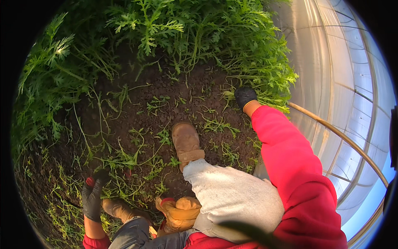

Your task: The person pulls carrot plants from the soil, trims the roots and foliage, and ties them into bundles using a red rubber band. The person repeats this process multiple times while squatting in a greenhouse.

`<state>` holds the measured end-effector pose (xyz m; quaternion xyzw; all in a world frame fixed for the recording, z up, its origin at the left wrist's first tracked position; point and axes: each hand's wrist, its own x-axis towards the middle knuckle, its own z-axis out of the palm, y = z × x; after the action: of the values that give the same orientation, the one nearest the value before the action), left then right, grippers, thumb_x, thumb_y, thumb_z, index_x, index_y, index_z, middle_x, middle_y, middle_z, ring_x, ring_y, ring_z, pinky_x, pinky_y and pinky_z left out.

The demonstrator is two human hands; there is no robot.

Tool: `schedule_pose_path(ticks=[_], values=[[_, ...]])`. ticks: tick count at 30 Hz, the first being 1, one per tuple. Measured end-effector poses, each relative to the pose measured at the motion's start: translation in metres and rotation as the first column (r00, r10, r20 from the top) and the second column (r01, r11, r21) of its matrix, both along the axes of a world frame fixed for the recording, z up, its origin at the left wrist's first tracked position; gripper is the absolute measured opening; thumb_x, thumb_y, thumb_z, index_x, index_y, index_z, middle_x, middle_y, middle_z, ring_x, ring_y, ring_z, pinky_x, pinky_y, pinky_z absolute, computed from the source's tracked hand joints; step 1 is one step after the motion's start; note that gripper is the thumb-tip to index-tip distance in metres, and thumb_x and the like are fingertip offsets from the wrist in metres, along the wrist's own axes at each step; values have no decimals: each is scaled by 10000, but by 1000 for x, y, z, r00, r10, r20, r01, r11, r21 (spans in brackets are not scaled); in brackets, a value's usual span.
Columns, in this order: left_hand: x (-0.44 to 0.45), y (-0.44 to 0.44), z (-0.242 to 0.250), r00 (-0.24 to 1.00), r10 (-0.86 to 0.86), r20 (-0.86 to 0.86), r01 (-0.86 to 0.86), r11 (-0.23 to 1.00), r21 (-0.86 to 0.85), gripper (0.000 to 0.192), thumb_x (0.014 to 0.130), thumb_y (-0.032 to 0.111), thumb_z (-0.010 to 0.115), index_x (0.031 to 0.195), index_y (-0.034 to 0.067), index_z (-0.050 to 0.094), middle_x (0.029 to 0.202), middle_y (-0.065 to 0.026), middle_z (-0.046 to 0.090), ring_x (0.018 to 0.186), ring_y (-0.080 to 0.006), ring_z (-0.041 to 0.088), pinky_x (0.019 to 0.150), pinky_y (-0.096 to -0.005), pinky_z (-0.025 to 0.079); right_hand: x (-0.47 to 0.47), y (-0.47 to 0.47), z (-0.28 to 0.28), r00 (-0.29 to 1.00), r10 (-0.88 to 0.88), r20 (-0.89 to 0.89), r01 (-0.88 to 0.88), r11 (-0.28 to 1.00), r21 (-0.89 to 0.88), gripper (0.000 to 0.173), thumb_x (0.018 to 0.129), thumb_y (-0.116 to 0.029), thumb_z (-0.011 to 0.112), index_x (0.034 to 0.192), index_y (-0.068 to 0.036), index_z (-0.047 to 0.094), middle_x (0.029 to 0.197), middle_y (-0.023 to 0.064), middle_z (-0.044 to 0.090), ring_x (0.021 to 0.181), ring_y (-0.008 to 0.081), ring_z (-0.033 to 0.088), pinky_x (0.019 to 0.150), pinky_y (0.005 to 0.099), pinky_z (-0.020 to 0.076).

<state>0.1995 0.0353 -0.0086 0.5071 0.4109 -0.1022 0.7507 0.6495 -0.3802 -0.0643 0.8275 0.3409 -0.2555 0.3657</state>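
My right hand [245, 97], in a black glove, is closed around the low stems of the leafy green plants [264, 65] at the bed's right edge. Pale stem ends [228, 95] stick out beside it. At the lower left, my left hand [92, 194], also black-gloved, grips a tool with a red handle end [90, 181]; most of that tool is hidden or lost in shadow. Under and around this hand lie loose cut or pulled greens [124, 158] on dark soil [168, 90].
Dense feathery greens [149, 31] stand along the far and left sides. My brown boots [186, 137] are on the soil, with a tan padded item [180, 213] between my legs. To the right rises a plastic greenhouse wall [339, 68] with a curved pole [339, 133].
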Motion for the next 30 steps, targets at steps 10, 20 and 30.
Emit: schedule_pose_path(ticks=[10, 20, 30], values=[[1, -1, 2, 1000, 27, 16, -27, 1000, -14, 297, 915, 129, 567, 1173, -17, 572, 1118, -109, 632, 1011, -200, 603, 907, -321, 460, 2, -15, -9, 998, 34, 47, -33, 999, -20, 266, 804, -135, 491, 984, -25, 652, 1032, 206, 626, 991, 323, 602, 798, 452, 483], [-3, 3, 0, 999, 22, -26, -22, 999, 28, 300, 913, 101, 560, 1185, -26, 548, 1101, -117, 632, 1012, -207, 602, 910, -325, 465, -29, 37, 41, 954, 51, -295, -113, 973, -199, 446, 844, -215, 483, 1263, -61, 497, 1207, 134, 570, 1157, 324, 510, 941, 465, 412], [1, 10, 7, 998, 52, -40, -49, 995, 89, 288, 910, 113, 574, 1171, -10, 577, 1070, -93, 646, 974, -178, 600, 881, -303, 461, 40, 139, 34, 976, 186, -110, -163, 968, 190, 247, 785, -143, 537, 984, -74, 667, 963, 146, 669, 992, 307, 616, 823, 431, 490]])
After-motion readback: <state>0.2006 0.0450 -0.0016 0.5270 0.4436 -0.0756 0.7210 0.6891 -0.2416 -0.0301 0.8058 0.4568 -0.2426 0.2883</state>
